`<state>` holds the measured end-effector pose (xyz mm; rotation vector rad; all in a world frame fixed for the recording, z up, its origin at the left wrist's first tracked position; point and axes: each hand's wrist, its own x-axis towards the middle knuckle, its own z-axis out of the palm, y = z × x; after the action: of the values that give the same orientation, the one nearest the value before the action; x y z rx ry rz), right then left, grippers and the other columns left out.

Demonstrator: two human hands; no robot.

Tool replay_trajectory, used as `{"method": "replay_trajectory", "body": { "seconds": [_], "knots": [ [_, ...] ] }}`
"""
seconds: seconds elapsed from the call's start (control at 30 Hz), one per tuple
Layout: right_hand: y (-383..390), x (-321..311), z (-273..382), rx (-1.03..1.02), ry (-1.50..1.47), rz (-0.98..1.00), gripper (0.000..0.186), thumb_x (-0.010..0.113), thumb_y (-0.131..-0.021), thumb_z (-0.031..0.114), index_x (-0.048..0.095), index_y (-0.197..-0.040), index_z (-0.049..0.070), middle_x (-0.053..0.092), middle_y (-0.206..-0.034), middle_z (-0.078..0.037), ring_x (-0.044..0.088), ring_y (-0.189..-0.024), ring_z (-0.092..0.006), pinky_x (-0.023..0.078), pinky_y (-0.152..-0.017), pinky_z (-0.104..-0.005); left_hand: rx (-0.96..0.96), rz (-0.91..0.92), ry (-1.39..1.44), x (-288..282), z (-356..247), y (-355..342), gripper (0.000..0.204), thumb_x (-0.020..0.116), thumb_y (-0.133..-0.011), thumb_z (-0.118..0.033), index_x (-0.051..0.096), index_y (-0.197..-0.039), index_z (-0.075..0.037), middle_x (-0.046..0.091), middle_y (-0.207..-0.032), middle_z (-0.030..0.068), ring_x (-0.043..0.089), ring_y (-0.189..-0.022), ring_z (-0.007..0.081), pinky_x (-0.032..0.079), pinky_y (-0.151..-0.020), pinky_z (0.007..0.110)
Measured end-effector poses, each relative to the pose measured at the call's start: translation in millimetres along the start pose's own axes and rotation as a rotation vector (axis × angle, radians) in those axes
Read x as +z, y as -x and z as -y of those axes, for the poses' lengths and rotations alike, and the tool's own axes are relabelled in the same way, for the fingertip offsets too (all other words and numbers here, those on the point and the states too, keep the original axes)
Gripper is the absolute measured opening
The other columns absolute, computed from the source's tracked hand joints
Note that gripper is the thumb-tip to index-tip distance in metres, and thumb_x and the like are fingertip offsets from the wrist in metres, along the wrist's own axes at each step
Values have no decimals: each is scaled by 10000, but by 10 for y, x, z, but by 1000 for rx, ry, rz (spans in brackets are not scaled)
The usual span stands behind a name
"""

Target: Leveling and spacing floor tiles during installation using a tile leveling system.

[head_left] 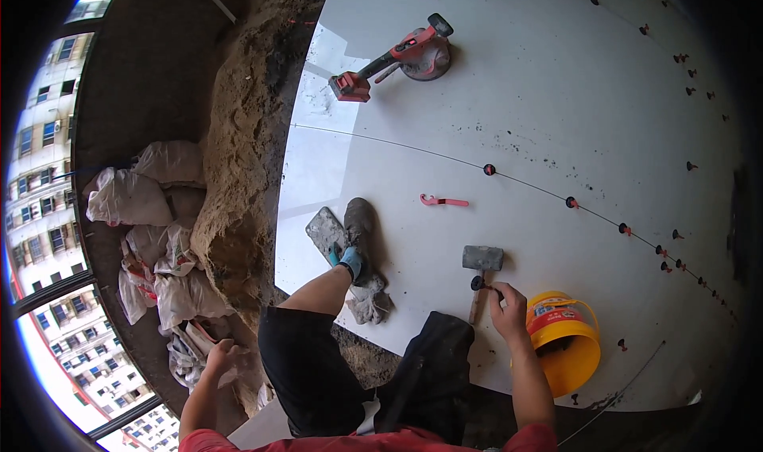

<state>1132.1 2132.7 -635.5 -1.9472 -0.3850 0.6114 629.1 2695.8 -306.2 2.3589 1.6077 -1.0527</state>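
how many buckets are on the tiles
1: a yellow bucket sits on the white tile floor at its near edge, just right of the right hand. None looks hidden.

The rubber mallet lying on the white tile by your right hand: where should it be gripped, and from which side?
Probably by the wooden handle. The mallet lies flat on the white tile, grey head away from the person, handle running back toward them. The right hand is beside the handle, pinching a small black leveling cap. Coming down from above at the handle's near end looks easiest; the yellow bucket stands apart on the right.
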Motion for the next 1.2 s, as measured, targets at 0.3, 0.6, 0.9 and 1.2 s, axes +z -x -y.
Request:
{"method": "replay_trajectory", "body": {
  "seconds": [0.3, 0.6, 0.9, 1.2],
  "knots": [
    [-205, -23, -505, -71, 259, -28, 144, 668, -942, 24, 693, -1082, 3, 746, -980, -183, 728, -890, -393, 590, -786, -471, -693, 87, -525, -1973, 1445, 1388, 419, 744, -921, -356, 771, -895, 61, 761, -877, 279, 770, -913, 400, 586, -812, 508],
    [-337, 267, -685, -81, 350, 42, 203, 669, -903, -21, 688, -1106, -13, 758, -1015, -173, 732, -897, -362, 583, -792, -456, -65, 235, -434, -997, 838, -962, 345, 667, -955, -316, 751, -1008, 15, 750, -945, 277, 743, -983, 463, 563, -854, 509],
    [8, 345, -717, 234, 498, -84, 135, 667, -970, -6, 684, -1101, -35, 744, -1040, -208, 732, -937, -402, 578, -819, -478, 1056, 19, -27, 1222, -4825, -3531, 779, 745, -965, -333, 443, -1604, -5, 440, -1683, 203, 356, -1598, 383, 252, -1327, 523],
    [-228, 1397, -170, 419, 332, 64, 97, 688, -954, 48, 741, -1034, 31, 756, -945, -171, 745, -874, -379, 586, -785, -456, 1714, -284, -186, 1393, -6934, -4173, 940, 517, -1028, -660, 328, -1685, -15, 293, -1780, 129, 217, -1665, 304, 92, -1367, 527]
  ]
}}
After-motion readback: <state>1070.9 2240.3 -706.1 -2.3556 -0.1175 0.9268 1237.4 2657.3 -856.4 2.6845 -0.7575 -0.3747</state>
